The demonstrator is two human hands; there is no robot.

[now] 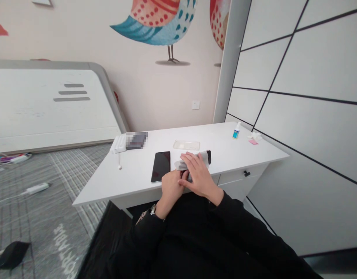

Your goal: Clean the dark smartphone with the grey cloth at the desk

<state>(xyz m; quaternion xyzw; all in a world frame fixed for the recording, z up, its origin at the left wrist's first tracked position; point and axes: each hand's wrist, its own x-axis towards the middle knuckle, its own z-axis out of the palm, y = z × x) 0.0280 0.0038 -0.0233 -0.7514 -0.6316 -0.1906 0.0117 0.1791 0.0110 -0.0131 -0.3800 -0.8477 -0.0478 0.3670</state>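
On the white desk [137, 174] my right hand [197, 174] lies flat, fingers stretched, pressing a grey cloth [181, 164] onto a dark phone [208, 156], most of it hidden beneath. My left hand [171, 188] rests at the near end of that phone, fingers curled at its edge; whether it grips it is unclear. A second black phone [161, 166] lies screen up just left of my hands. A clear phone case [186, 145] sits behind them.
A small spray bottle with a blue label [236, 130], crumpled wipes and a pink packet [254, 138] sit at the desk's far right. A white object with a dangling cable [118, 145] lies far left. A bed headboard [50, 104] stands left; a tiled wall lies right.
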